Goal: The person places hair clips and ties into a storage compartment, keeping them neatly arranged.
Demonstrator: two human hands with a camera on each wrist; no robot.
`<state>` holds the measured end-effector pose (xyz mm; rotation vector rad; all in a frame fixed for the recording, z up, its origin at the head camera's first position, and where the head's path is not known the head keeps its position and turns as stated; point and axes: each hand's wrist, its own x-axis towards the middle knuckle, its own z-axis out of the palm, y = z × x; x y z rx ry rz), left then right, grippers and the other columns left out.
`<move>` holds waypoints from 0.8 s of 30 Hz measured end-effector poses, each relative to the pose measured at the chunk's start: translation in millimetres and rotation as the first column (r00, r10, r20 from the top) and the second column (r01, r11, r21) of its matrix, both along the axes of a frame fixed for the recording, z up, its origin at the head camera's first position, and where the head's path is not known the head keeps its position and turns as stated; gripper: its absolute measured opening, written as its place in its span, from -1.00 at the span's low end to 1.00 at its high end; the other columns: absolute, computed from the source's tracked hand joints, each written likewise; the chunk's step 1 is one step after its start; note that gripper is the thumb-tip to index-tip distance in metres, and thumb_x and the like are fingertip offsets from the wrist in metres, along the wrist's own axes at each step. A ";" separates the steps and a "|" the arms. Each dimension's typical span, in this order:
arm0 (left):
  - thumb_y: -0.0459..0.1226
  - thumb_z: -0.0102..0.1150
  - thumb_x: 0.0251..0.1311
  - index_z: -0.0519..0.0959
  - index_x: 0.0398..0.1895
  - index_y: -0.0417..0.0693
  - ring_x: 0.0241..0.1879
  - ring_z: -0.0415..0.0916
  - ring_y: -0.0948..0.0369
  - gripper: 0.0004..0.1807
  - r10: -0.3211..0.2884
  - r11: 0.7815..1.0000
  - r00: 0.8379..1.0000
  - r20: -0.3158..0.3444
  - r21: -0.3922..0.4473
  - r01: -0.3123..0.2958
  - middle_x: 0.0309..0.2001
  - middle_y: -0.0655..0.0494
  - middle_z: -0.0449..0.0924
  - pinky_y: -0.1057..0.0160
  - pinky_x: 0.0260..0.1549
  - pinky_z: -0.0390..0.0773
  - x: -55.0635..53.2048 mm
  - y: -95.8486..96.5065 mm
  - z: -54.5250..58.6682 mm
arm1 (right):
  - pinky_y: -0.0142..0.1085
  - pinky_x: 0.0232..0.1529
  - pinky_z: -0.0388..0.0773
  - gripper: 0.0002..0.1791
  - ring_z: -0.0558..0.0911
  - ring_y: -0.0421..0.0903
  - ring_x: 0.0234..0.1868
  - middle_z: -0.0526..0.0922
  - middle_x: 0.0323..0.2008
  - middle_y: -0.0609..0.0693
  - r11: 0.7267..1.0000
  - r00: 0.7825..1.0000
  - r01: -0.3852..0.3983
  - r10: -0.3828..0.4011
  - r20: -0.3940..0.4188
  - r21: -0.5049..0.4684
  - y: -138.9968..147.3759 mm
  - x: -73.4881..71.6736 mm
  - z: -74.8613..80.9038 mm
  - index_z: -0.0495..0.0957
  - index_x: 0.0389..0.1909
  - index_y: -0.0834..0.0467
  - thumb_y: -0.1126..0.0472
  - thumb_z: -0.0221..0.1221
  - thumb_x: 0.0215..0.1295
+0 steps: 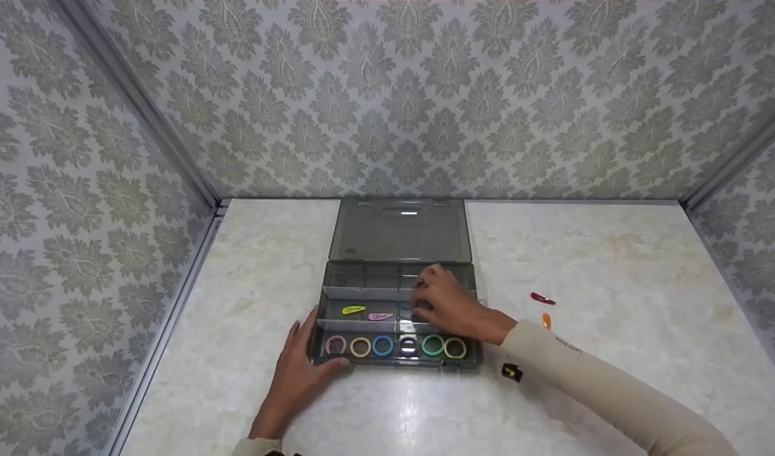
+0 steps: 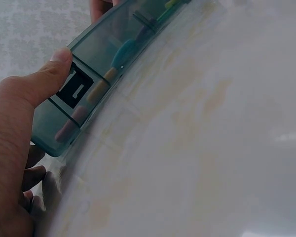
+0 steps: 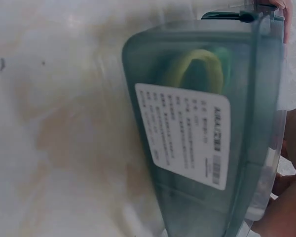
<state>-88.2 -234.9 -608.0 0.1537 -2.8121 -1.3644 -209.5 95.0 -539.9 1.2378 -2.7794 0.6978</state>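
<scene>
A dark see-through compartment box (image 1: 397, 325) stands with its lid (image 1: 401, 231) laid back. My left hand (image 1: 302, 361) grips its front left corner, thumb (image 2: 59, 64) on the front wall beside a black latch (image 2: 75, 86), fingers along the left side. My right hand (image 1: 447, 303) reaches into the middle row with curled fingers, a small dark bluish hair clip (image 1: 405, 308) just showing at the fingertips, mostly hidden. A yellow hair clip (image 1: 353, 310) and a pink hair clip (image 1: 380, 316) lie left of it. Several coloured ring hair ties, including a blue one (image 1: 383, 346), fill the front row.
To the right on the marbled table (image 1: 590, 253) lie a red hair clip (image 1: 543, 298) and an orange clip (image 1: 547, 321), partly behind the right sleeve (image 1: 602, 380). A small black item (image 1: 512, 372) shows beside that sleeve. Patterned wall (image 1: 400, 126) rises behind the table. The box's right wall bears a white label (image 3: 187, 133).
</scene>
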 end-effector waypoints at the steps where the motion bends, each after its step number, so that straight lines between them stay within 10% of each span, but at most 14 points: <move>1: 0.37 0.66 -0.04 0.09 0.83 0.24 0.75 -0.13 -0.28 0.40 0.000 1.000 1.000 0.004 0.002 0.000 0.72 -0.03 0.24 -0.42 0.63 0.07 -0.5 -0.2 0.1 | 0.13 0.25 0.56 -0.93 0.53 0.13 0.25 0.72 0.10 0.11 1.000 1.000 -0.001 0.001 0.008 0.007 -0.9 -0.7 0.5 0.88 -0.18 0.08 0.19 0.45 0.48; 24: 0.36 0.68 -0.07 0.11 0.82 0.24 0.74 -0.13 -0.32 0.41 0.009 1.000 1.000 0.020 -0.007 -0.009 0.72 -0.05 0.23 -0.46 0.62 0.05 -0.4 2.7 2.4 | 0.22 0.26 0.48 -0.91 0.49 0.16 0.29 0.73 0.10 0.13 0.999 0.999 0.007 -0.004 0.054 -0.042 4.6 -0.4 -2.0 0.88 -0.15 0.12 0.21 0.42 0.51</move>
